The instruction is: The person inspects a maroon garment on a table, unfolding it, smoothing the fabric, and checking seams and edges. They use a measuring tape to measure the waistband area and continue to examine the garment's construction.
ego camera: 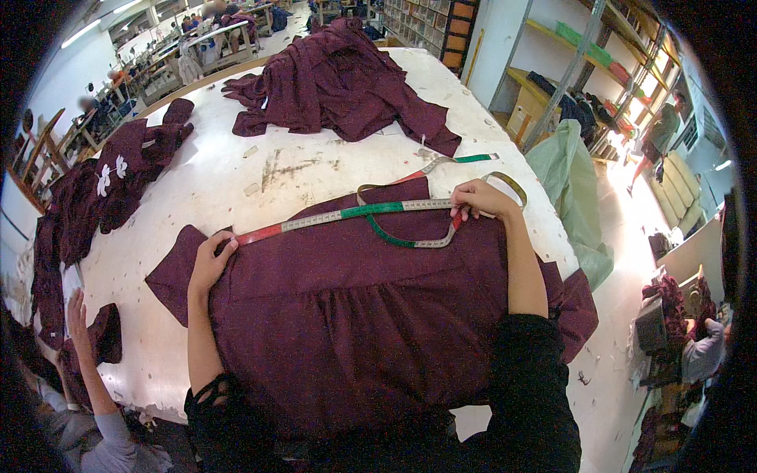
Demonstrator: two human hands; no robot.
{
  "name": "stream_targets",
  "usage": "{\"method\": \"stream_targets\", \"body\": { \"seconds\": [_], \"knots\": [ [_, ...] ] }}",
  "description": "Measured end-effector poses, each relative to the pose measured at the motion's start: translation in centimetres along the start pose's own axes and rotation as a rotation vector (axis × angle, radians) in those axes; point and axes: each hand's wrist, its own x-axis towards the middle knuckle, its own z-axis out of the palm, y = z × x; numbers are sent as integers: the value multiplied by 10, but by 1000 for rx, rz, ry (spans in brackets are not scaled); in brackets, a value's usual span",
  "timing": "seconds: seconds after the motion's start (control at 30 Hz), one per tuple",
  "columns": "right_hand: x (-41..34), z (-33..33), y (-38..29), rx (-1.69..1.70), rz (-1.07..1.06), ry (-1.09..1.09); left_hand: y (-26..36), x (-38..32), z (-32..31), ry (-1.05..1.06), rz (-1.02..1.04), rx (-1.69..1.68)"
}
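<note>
A dark maroon garment [355, 295] with gathers below a seam lies spread on the white table in front of me. Across its upper part runs a tape measure [372, 209] with red, white and green sections, stretched between my hands. My left hand [212, 260] pinches the tape's red end at the garment's left upper corner. Near the upper right, my right hand [482, 198] grips the tape between thumb and fingers. The tape's slack loops over the cloth and onto the table behind, its far end lying beyond the garment.
A heap of maroon garments [337, 83] covers the table's far part. More maroon cloth with white flowers [112, 174] lies at the left, beside a co-worker's hand [77, 313]. Shelves [568, 44] and a pale green sheet [568, 195] stand along the right.
</note>
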Motion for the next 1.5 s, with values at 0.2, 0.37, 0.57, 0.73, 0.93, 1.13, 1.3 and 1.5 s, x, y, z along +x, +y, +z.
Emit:
{"method": "stream_targets", "body": {
  "seconds": [0.2,0.37,0.57,0.73,0.93,1.13,1.3,1.5],
  "knots": [
    [2,2,1,-72,-10,84,-4,0,2,12,-17,-20],
    [4,4,2,-141,2,148,3,3,3,-10,6,-33],
    [7,10,-9,-183,73,191,-2,1,0,-4,8,-55],
    [8,11,-3,-166,47,213,2,1,1,-23,5,-61],
    [10,14,-2,-179,20,217,9,-3,-1,-3,-16,-53],
    [-18,26,-103,-200,-158,469,97,12,2,262,299,504],
    [-69,119,-242,650,-828,-96,241,-25,36,-89,700,-380],
    [-154,47,-230,447,-1049,584,249,-106,1,-546,470,-445]
  ]
}}
